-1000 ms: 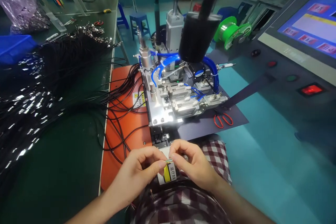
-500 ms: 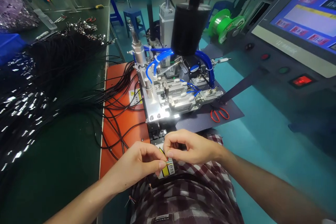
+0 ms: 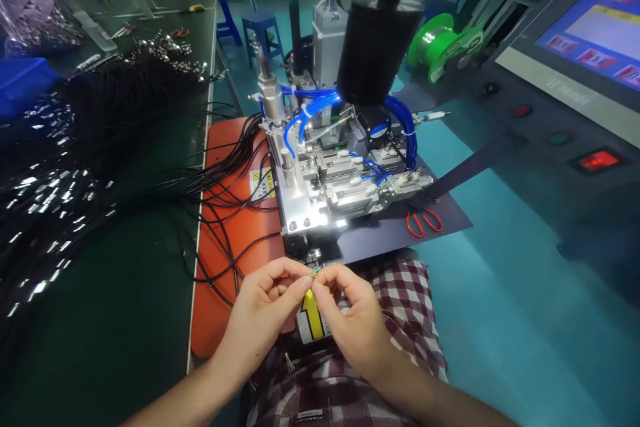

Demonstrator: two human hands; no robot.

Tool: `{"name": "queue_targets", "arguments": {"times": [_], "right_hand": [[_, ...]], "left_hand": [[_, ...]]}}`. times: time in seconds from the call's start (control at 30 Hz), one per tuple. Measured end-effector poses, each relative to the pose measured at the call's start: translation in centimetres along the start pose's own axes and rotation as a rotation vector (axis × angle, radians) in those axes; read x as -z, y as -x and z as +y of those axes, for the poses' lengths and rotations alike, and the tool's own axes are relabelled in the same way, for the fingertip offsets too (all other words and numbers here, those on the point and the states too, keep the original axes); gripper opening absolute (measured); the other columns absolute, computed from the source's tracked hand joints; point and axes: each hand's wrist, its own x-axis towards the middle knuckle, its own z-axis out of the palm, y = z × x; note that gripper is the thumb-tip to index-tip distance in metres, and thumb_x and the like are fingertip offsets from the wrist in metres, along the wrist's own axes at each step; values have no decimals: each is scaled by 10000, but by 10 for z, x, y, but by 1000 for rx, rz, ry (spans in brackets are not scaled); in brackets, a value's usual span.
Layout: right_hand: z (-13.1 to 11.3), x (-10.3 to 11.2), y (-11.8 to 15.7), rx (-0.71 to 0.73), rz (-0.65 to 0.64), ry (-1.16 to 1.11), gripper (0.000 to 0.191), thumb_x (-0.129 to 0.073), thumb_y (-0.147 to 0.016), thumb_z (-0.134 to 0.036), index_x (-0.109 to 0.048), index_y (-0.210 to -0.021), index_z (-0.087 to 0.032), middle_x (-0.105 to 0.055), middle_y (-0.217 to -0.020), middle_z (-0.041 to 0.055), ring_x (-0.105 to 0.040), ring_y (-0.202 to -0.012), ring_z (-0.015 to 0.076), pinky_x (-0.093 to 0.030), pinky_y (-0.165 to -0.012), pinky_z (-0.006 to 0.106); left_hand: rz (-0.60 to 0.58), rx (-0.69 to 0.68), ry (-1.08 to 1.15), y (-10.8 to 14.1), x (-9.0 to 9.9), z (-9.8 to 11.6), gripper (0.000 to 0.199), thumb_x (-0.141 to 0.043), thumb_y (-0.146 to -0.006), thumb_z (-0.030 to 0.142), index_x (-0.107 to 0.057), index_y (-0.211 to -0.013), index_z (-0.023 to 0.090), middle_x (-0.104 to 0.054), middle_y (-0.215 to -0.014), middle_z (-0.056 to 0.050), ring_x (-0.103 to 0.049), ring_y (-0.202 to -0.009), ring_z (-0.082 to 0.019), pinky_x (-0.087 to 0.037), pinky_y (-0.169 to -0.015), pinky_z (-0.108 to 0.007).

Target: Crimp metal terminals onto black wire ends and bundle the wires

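Thin coloured wires (image 3: 314,271), one of them green, stick up between my fingertips. My left hand (image 3: 270,293) pinches them between thumb and forefinger. From the other side my right hand (image 3: 350,307) closes thumb and forefinger on the same wires, the fingertips of both hands nearly touching. Just below is a white label with a yellow arrow (image 3: 313,317) on the machine's front. Right beyond the hands stands the metal machine (image 3: 340,180) with blue air hoses. Another bare wire end (image 3: 290,363) hangs near my lap.
Black cables (image 3: 220,177) run from a big bundle on the dark table (image 3: 150,293) across the orange board (image 3: 215,327). Red-handled scissors (image 3: 424,223) lie on the machine's dark base plate. A control screen (image 3: 595,33) stands at right, a green spool (image 3: 430,47) behind.
My right hand has come down and turned, its fingertips now meeting the left at the wires. Both hands have shifted slightly up toward the machine, and the view has moved a little.
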Motion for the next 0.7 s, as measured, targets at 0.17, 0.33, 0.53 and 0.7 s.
{"name": "queue_targets", "arguments": {"times": [0.17, 0.33, 0.53, 0.7], "right_hand": [[2, 3, -1, 12, -28, 35, 140, -497, -854, -204, -541, -725, -174, -548, -698, -8, -493, -641, 109, -415, -608, 230], [3, 6, 0, 42, -56, 72, 139, -493, -861, -206, -532, -731, -179, -532, -697, -12, -486, -642, 110, -414, -619, 237], [3, 5, 1, 34, -68, 63, 136, -493, -859, -201, -526, -729, -181, -527, -697, -13, -484, -640, 110, -414, -617, 239], [2, 4, 1, 22, -56, 40, 128, -493, -846, -176, -533, -723, -177, -536, -690, -12, -486, -622, 105, -414, -601, 231]], "left_hand": [[-13, -8, -1, -1, -2, 2, 293, -645, -764, 406, -611, -928, 166, -395, -505, 70, -328, -447, -57, -306, -423, -179], [23, -18, -3, -2, -4, 2, 256, -637, -771, 399, -600, -838, 155, -380, -446, 76, -332, -412, -56, -277, -414, -183], [70, -33, 23, 0, -7, 2, 237, -634, -782, 383, -583, -804, 153, -431, -435, 71, -364, -393, -47, -241, -404, -167], [55, -30, 70, 1, -8, 1, 219, -609, -812, 383, -557, -814, 170, -445, -425, 72, -369, -396, -46, -236, -412, -159]]}}
